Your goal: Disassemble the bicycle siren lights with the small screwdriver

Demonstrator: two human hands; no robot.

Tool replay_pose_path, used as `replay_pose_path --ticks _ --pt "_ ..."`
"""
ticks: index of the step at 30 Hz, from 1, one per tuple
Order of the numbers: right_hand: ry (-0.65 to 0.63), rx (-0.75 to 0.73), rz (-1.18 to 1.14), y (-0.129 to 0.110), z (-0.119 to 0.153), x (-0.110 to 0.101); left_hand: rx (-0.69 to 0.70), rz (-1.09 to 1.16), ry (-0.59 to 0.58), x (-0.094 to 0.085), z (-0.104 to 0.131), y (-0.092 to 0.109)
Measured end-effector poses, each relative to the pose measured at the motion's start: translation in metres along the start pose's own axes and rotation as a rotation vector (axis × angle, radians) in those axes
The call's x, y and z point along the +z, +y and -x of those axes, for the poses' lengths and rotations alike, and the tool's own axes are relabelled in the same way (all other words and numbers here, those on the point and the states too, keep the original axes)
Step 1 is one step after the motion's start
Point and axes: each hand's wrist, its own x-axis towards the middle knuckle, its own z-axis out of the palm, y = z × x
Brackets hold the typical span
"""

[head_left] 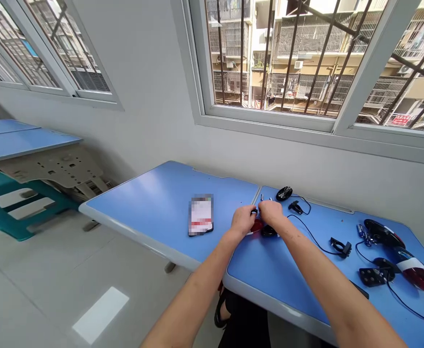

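Note:
Both hands meet above the seam between two blue tabletops. My left hand has its fingers curled round a small black part. Close beside it on the right, my right hand is closed, its fingertips hidden, so what it holds cannot be made out. Under and between the hands lie a red piece and a black rounded piece. Small silvery-blue items show just beyond the fingers.
A phone lies on the left tabletop. On the right are a black oval part, black clamps, cables, a red-and-black light and a black perforated part. Wall and windows stand behind.

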Motion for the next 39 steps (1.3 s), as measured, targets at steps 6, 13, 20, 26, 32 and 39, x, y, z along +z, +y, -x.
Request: replay_pose_path --ticks 6,13,20,26,32,39 --pt "0.068 -0.007 -0.017 0.005 0.011 0.004 -0.008 -0.016 -0.016 -0.001 0.004 0.003" --pt "0.202 -0.022 -0.025 0.012 0.033 0.008 -0.031 -0.051 -0.025 -0.002 0.007 0.011" --pt "0.241 -0.043 -0.007 0.019 0.05 0.013 -0.05 -0.083 -0.015 -0.003 0.002 0.018" --pt "0.254 -0.094 -0.004 0.024 0.062 0.014 -0.056 -0.107 -0.029 0.001 -0.014 0.021" --pt "0.289 -0.162 -0.011 0.027 0.074 0.016 -0.069 -0.138 -0.05 0.009 -0.027 0.02" --pt "0.315 -0.221 -0.045 0.029 0.08 0.019 -0.066 -0.166 -0.106 0.008 -0.029 0.025"
